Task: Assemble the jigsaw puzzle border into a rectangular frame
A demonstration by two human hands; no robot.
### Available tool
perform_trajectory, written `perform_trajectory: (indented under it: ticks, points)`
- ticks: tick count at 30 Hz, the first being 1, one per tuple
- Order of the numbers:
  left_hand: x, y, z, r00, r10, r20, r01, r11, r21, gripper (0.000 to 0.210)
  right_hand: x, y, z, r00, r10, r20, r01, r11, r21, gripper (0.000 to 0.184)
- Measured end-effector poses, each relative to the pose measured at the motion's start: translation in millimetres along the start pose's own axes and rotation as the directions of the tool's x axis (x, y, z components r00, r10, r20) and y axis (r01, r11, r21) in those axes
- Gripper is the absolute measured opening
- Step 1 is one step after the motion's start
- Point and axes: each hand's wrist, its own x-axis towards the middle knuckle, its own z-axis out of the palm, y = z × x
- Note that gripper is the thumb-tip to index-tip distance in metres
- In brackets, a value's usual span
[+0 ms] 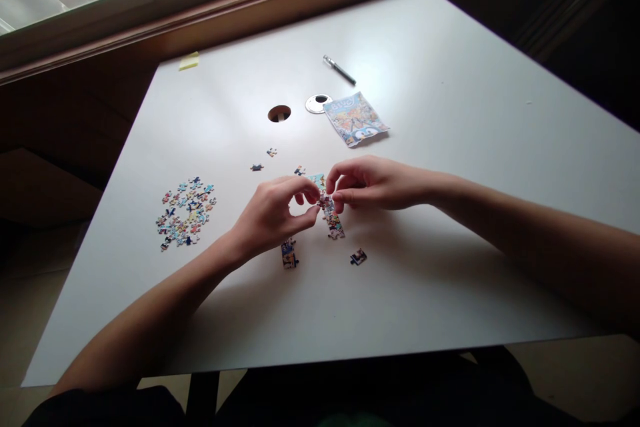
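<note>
Puzzle strip (334, 223) joined, lying at middle of desk (260, 327) between your left hand (273, 210) and right hand (373, 183). Both hands curled at strip; cannot tell whether either grip pinches piece or is released. Shorter joined section (289, 255) sits apart, toward near edge, partly hidden. Outstanding: loose pile (193, 217) by left edge, single piece (359, 257) toward near edge, few strays (257, 167) toward far edge. Judged early stage; most pieces unjoined.
</note>
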Motion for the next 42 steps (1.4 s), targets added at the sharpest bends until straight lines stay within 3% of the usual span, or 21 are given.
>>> perform_trajectory:
  ticks: [4,8,13,18,42]
  points:
    - [-0.3,5.5,-6.0,0.998,0.003,0.059,-0.003,1.0,0.012,0.01,1.4,7.6,1.9,0.98,-0.15,-0.132,0.096,0.932,-0.35,0.018]
    - [-2.2,8.0,-5.0,0.99,0.034,0.134,-0.036,0.999,0.011,0.007,0.7,11.9,6.6,0.978,-0.206,-0.028,0.165,0.852,-0.497,0.023]
    - [-8.5,9.8,6.7,0.961,0.09,0.262,-0.107,0.993,0.054,0.008,-0.1,10.5,8.4,0.986,-0.166,-0.02,0.13,0.84,-0.527,0.022]
    - [-12.7,15.1,10.7,0.934,0.049,0.354,-0.113,0.98,0.163,0.008,0.4,11.2,8.1,0.986,-0.164,-0.017,0.129,0.832,-0.539,0.022]
    - [-15.3,14.1,12.5,0.932,0.096,0.35,-0.176,0.963,0.205,0.009,0.7,13.3,9.0,0.986,-0.163,-0.032,0.122,0.84,-0.528,0.023]
